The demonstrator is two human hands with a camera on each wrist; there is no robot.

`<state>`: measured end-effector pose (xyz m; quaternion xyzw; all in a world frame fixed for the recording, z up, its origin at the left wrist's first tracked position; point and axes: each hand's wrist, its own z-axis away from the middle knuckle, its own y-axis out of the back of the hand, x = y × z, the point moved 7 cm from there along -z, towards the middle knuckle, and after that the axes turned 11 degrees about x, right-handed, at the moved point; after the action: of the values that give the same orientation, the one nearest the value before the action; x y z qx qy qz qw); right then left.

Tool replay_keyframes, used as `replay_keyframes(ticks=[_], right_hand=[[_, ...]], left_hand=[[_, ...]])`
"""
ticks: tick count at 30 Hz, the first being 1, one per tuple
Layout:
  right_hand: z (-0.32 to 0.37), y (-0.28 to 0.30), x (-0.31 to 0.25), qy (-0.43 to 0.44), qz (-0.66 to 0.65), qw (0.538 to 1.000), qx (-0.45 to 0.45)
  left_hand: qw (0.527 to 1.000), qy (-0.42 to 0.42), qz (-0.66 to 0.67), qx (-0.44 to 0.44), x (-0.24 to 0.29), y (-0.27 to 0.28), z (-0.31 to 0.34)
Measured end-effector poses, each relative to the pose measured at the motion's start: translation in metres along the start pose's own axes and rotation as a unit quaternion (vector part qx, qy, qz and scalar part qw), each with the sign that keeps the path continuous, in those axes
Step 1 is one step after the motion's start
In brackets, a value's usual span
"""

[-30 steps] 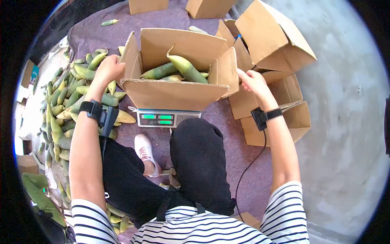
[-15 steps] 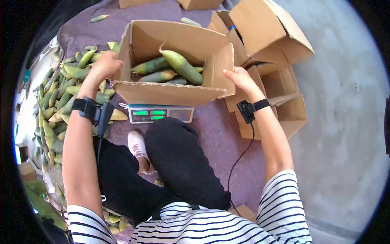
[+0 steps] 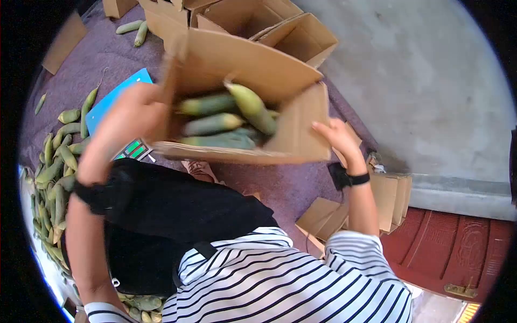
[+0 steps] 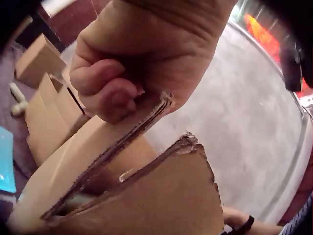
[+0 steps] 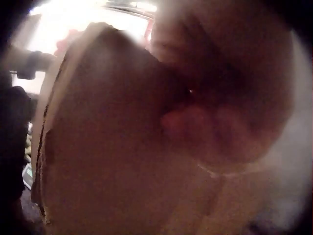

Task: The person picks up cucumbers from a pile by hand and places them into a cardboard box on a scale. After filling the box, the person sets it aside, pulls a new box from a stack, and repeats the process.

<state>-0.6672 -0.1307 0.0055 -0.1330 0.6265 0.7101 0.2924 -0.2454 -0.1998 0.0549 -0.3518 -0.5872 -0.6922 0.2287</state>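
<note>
An open cardboard box (image 3: pixel 242 51) hangs above the floor between both hands, with several green radishes (image 3: pixel 250 107) lying inside. At its left side, the left hand (image 3: pixel 129 116) grips the flap, blurred in the head view; in the left wrist view the left hand (image 4: pixel 151 54) has its fingers curled over the flap's edge (image 4: pixel 117 142). The right hand (image 3: pixel 340 139) holds the opposite side, thumb on the outer flap. Up close in the right wrist view, the right hand (image 5: pixel 220 98) is dark and blurred against the cardboard (image 5: pixel 107 127).
A scale with a blue top (image 3: pixel 116 99) and lit green display stands on the purple cloth (image 3: pixel 70 91), left of the box. Piled radishes (image 3: pixel 51 188) lie at the far left. Empty cartons (image 3: pixel 307 40) stand at the top, and folded cardboard (image 3: pixel 323 215) lies at the lower right.
Both hands have lifted the box off the scale and carried it away to the right. The head view has turned right, and a red panel now shows at the lower right.
</note>
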Motion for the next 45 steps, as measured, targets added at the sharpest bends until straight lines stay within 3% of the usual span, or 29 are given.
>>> replay_keyframes(ticks=[1,2,4,5,6,8,9,11,13,14,15,17,19,21,23,25,26,27,29,31,32,33,35,36,37,41,45], right_hand=[[0.015,0.012,0.035,-0.036,-0.073,0.996,0.030],[0.035,0.032,0.043,-0.084,-0.069,0.993,0.047],[0.054,0.070,0.092,-0.110,0.154,0.980,0.053],[0.066,0.085,0.139,-0.102,0.186,0.975,0.067],[0.083,0.096,0.172,-0.097,0.221,0.967,0.078],[0.124,0.117,0.205,-0.167,0.291,0.940,0.054],[0.147,0.127,0.236,-0.203,0.253,0.944,0.059],[0.172,0.126,0.278,-0.241,0.215,0.944,0.063],[0.178,0.126,0.279,-0.141,0.456,0.872,0.108],[0.177,0.122,0.294,-0.232,0.424,0.866,0.125],[0.177,0.120,0.318,-0.230,0.418,0.870,0.125],[0.180,0.139,0.376,-0.288,0.372,0.844,0.255],[0.147,0.162,0.319,-0.230,0.372,0.831,0.344],[0.095,0.171,0.244,-0.088,0.309,0.873,0.367],[0.039,0.155,0.177,0.032,0.247,0.898,0.362],[-0.006,0.115,0.072,0.115,0.194,0.934,0.276],[-0.027,0.090,0.034,0.176,0.184,0.934,0.253],[-0.045,0.065,0.001,0.237,0.174,0.928,0.228],[-0.072,0.021,-0.051,0.303,0.174,0.909,0.227],[-0.104,-0.019,-0.067,0.336,0.243,0.878,0.240],[-0.114,-0.033,-0.068,0.378,0.252,0.843,0.290],[-0.118,-0.036,-0.075,0.384,0.250,0.841,0.289],[-0.146,-0.053,-0.055,0.182,0.320,0.921,0.126],[-0.143,-0.053,-0.056,0.245,0.290,0.905,0.189],[-0.136,-0.054,-0.060,0.251,0.291,0.904,0.188],[-0.091,-0.076,-0.090,0.245,0.264,0.929,0.085],[-0.031,-0.118,-0.164,0.319,0.182,0.928,0.055]], left_hand=[[0.999,0.019,-0.001,-0.042,0.011,-0.032,0.000],[0.996,-0.053,-0.060,-0.034,0.019,-0.066,-0.005],[0.993,0.005,-0.074,-0.087,0.031,-0.142,0.002],[0.998,-0.024,-0.043,-0.043,0.042,-0.187,0.013],[0.996,-0.021,-0.022,-0.078,0.052,-0.220,0.026],[0.990,-0.009,0.018,-0.137,0.069,-0.275,0.049],[0.984,-0.019,0.058,-0.169,0.076,-0.294,0.060],[0.968,-0.112,0.070,-0.215,0.112,-0.299,0.069],[0.963,-0.142,0.074,-0.217,0.144,-0.262,0.061],[0.959,-0.172,0.075,-0.212,0.159,-0.240,0.055],[0.959,-0.229,0.093,-0.141,0.162,-0.213,0.048],[0.964,-0.221,0.101,-0.106,0.148,-0.158,0.039],[0.974,-0.190,0.090,-0.082,0.120,-0.102,0.041],[0.990,-0.135,0.009,-0.035,0.086,-0.052,0.051],[0.999,-0.024,-0.015,0.015,0.055,-0.009,0.072],[0.993,-0.023,0.026,0.112,0.035,0.024,0.096],[0.991,0.027,0.002,0.134,0.024,0.042,0.110],[0.985,-0.010,-0.084,0.151,0.030,0.058,0.122],[0.955,0.031,-0.192,0.224,0.012,0.083,0.147],[0.940,0.071,-0.240,0.233,-0.025,0.103,0.176],[0.907,0.089,-0.334,0.239,-0.043,0.113,0.191],[0.867,0.106,-0.423,0.241,-0.063,0.121,0.208],[0.854,0.142,-0.443,0.231,-0.090,0.129,0.239],[0.867,0.161,-0.403,0.245,-0.091,0.129,0.248],[0.878,0.179,-0.362,0.258,-0.094,0.130,0.256],[0.870,0.197,-0.358,0.277,-0.099,0.130,0.260],[0.880,0.177,-0.340,0.280,-0.105,0.133,0.257]])
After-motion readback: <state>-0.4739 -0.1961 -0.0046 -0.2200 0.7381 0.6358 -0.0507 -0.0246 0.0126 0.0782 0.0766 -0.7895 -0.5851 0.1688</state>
